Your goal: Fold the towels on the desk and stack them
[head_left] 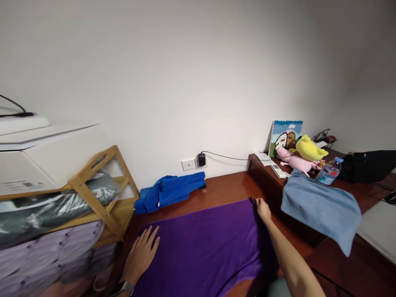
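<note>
A purple cloth (201, 243) lies spread over the reddish-brown wooden surface (230, 185), with a few soft wrinkles toward its lower right. My left hand (142, 251) rests on the cloth's left side, fingers stretched out and apart. At the far right corner, my right hand (262, 209) pinches the cloth's edge between closed fingers. Behind the cloth, against the wall, a folded blue garment (170, 192) lies on the same surface. The cloth's near edge is partly out of view.
To the left stands a wooden rack (107, 198) with a white box (40, 161) on top. On the raised right ledge are a blue-grey towel (321, 206), a plastic bottle (330, 171), plush toys (309, 148) and a remote (278, 171). A black plug (201, 159) trails a cable.
</note>
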A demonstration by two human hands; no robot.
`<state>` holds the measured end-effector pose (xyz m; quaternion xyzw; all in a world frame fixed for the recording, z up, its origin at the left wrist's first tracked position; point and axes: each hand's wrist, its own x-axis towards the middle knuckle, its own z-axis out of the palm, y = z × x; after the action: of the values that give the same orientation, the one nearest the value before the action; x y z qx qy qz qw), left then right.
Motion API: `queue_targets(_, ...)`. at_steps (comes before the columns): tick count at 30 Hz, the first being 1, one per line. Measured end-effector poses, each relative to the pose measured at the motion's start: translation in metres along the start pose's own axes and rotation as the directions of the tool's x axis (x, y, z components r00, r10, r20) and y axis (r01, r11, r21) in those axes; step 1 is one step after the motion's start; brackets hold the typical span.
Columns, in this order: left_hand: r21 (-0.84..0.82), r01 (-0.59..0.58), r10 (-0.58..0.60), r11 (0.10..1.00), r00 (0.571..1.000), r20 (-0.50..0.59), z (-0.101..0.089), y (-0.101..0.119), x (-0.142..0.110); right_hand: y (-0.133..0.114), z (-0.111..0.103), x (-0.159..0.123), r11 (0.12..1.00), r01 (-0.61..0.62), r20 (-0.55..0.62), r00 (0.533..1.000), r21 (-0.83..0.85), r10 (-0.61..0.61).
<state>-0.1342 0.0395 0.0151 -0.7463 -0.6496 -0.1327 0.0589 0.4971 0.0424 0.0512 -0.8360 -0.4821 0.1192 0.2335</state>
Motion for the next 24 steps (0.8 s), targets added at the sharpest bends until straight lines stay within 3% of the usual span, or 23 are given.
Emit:
queue_targets(6,0.034,0.061,-0.061,0.998,0.998,-0.014,0.005,-0.001,0.0,0.0,0.01,-0.002,0.986,0.162,-0.08,0.984,0.035,-0.159)
queue_targets(12,0.072,0.116,-0.115,0.991,0.993,-0.017,-0.013,0.005,0.002,-0.004,-0.004,0.029,0.995,0.059,-0.159,0.986,0.084,-0.045)
queue_targets(15,0.077,0.08,-0.076,0.994,0.995,-0.059,-0.024,0.015,0.002,-0.014,-0.013,0.021,0.997,0.049,-0.213,0.976,0.065,-0.034)
queue_targets(17,0.067,0.045,-0.04,0.997,0.996,-0.08,-0.03,0.021,-0.003,-0.015,-0.013,-0.01,0.993,0.113,-0.222,0.97,0.034,-0.103)
queue_targets(19,0.069,0.05,-0.045,0.996,0.996,-0.072,-0.033,0.022,-0.016,-0.004,-0.007,-0.059,0.963,0.269,-0.181,0.946,-0.03,-0.27)
queue_targets(21,0.077,0.102,-0.1,0.992,0.994,-0.032,-0.033,0.016,-0.04,0.02,0.001,-0.114,0.9,0.421,-0.122,0.893,-0.113,-0.433)
queue_targets(24,0.077,0.082,-0.088,0.994,0.993,0.079,-0.031,-0.002,-0.095,0.068,0.011,-0.177,0.885,0.42,-0.09,0.892,-0.2,-0.443)
